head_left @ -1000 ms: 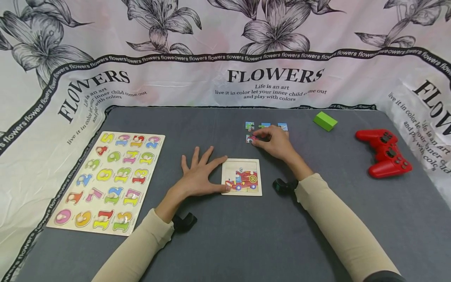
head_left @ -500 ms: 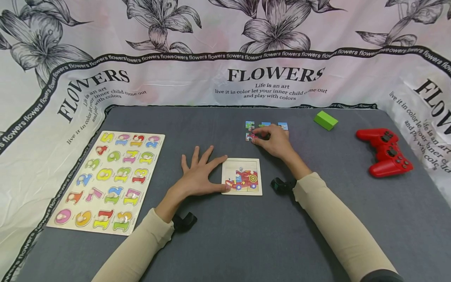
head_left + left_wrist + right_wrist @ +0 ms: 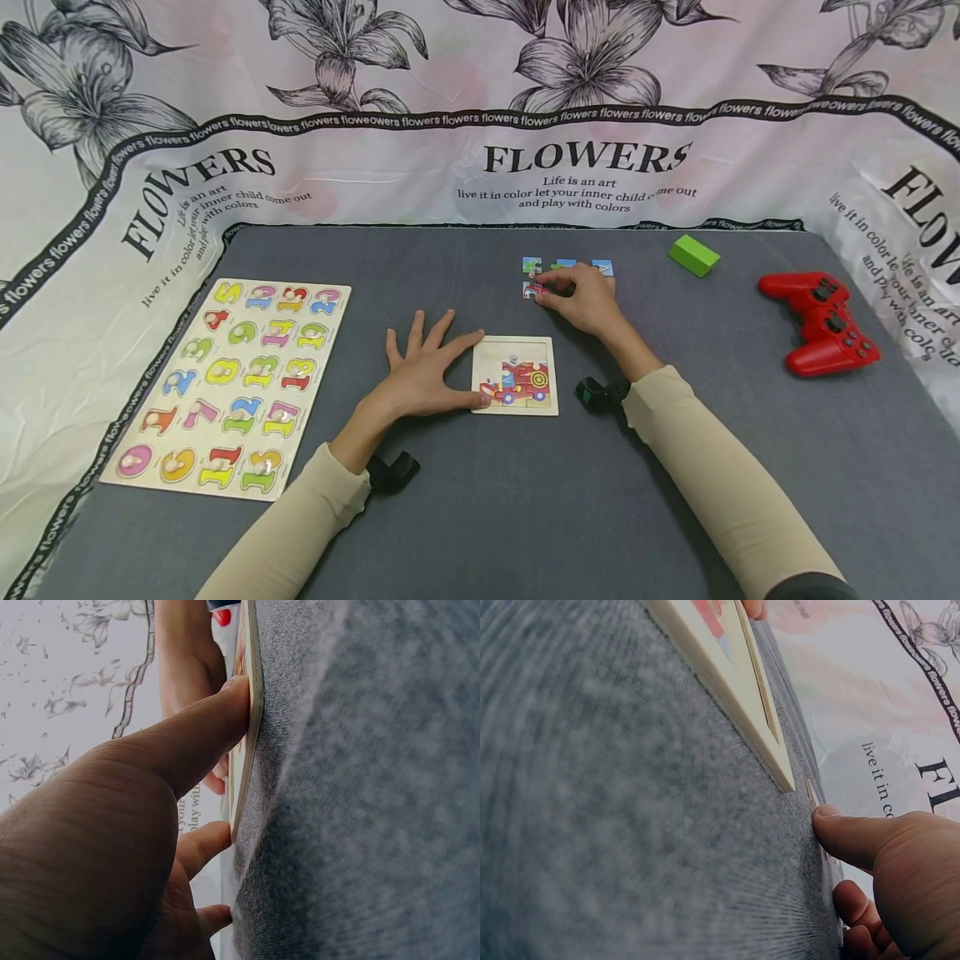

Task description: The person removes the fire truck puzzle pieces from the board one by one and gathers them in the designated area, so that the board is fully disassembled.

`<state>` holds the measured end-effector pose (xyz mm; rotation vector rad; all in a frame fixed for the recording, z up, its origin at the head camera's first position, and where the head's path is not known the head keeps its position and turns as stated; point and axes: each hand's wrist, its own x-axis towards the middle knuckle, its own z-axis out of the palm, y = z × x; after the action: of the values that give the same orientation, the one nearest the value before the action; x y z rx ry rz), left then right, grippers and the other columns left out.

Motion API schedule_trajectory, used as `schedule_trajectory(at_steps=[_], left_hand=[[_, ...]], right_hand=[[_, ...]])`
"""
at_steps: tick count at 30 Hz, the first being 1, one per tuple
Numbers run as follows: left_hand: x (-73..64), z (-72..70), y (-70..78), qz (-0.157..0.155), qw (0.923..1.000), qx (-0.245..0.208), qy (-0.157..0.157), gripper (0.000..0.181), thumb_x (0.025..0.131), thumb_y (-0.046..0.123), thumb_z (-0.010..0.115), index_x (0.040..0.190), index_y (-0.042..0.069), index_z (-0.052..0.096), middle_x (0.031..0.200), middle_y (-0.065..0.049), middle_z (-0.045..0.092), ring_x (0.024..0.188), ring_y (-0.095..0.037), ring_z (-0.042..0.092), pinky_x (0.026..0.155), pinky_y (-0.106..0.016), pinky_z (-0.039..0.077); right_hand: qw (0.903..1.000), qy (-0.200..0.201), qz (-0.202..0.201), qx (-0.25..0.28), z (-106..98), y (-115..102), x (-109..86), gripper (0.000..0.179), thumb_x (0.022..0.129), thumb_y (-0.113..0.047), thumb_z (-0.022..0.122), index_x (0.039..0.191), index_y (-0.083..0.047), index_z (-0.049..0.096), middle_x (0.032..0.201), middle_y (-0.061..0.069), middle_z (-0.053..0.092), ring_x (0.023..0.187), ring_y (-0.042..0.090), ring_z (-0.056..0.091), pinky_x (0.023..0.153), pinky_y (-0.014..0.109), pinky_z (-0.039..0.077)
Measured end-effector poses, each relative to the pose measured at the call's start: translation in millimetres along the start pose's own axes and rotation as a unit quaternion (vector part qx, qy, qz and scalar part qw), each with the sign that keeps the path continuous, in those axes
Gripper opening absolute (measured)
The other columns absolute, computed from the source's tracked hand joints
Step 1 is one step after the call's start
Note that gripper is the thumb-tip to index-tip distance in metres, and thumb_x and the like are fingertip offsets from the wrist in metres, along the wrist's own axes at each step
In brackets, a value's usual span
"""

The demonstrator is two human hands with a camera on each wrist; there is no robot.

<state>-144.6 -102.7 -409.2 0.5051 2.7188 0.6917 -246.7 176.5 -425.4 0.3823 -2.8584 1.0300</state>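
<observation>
My left hand point(image 3: 420, 379) lies with its fingers spread at the left side of a small wooden puzzle tray point(image 3: 513, 344). Its thumb presses the tray's lower left edge, and the index fingertip touches the upper left corner. Inside the tray, several joined pieces form a red vehicle picture point(image 3: 525, 383). Beyond the tray, my right hand point(image 3: 588, 302) pinches a small jigsaw piece point(image 3: 529, 290) between thumb and index finger, low on the cloth; the fingers partly cover it. Just behind it lies a blue-green jigsaw piece point(image 3: 532, 265). In the right wrist view the thumb point(image 3: 855, 832) rests against a thin piece.
Further jigsaw pieces lie behind my right hand, one blue piece point(image 3: 602, 267) showing beside it. A green block point(image 3: 693, 256) and a red game controller point(image 3: 817, 325) stand to the right. A wooden number board point(image 3: 300, 400) lies at the left. A flower-printed sheet point(image 3: 390, 192) hangs behind.
The jigsaw piece at my right fingertips has slid slightly away from me, closer to the blue-green piece. My left hand and the tray have stayed in place.
</observation>
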Motion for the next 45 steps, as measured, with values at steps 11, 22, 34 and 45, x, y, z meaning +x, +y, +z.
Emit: schedule_trajectory(at_steps=[11, 22, 34, 45], left_hand=[[0.0, 0.0, 0.1, 0.001, 1.0, -0.001, 0.001, 0.094, 0.078, 0.064, 0.077, 0.158, 0.036, 0.037, 0.174, -0.007, 0.006, 0.157, -0.043, -0.016, 0.113, -0.076, -0.016], [-0.2, 0.1, 0.5, 0.001, 1.0, -0.004, -0.004, 0.094, 0.079, 0.064, 0.077, 0.159, 0.037, 0.035, 0.174, -0.006, 0.005, 0.157, -0.042, -0.016, 0.113, -0.075, -0.017], [0.4, 0.3, 1.2, 0.004, 0.9999, -0.01, -0.003, 0.094, 0.079, 0.064, 0.077, 0.159, 0.037, 0.036, 0.174, -0.006, 0.005, 0.157, -0.042, -0.017, 0.114, -0.075, -0.017], [-0.6, -2.1, 1.1, -0.001, 1.0, -0.001, -0.008, 0.094, 0.08, 0.064, 0.076, 0.159, 0.037, 0.035, 0.174, -0.007, 0.004, 0.157, -0.043, -0.017, 0.113, -0.076, -0.017]], right_hand=[[1.0, 0.003, 0.002, -0.002, -0.5, -2.5, 0.1, 0.031, 0.089, -0.025, 0.079, 0.118, -0.014, 0.078, 0.098, 0.016, 0.066, 0.094, 0.029, 0.056, 0.093, 0.058, 0.027], [0.9963, 0.009, -0.005, 0.085, -4.8, 4.1, -5.1, 0.031, 0.091, -0.024, 0.078, 0.121, -0.013, 0.076, 0.094, 0.011, 0.062, 0.083, 0.021, 0.053, 0.085, 0.04, 0.033], [0.9834, -0.048, -0.044, 0.169, -22.0, -1.1, -36.0, 0.032, 0.092, -0.018, 0.077, 0.123, -0.011, 0.074, 0.101, 0.01, 0.068, 0.08, 0.017, 0.058, 0.069, 0.025, 0.046], [0.9736, -0.159, -0.124, 0.107, -16.5, -23.0, -60.7, 0.031, 0.085, -0.019, 0.084, 0.115, -0.015, 0.078, 0.11, 0.005, 0.07, 0.097, 0.023, 0.052, 0.084, 0.039, 0.041]])
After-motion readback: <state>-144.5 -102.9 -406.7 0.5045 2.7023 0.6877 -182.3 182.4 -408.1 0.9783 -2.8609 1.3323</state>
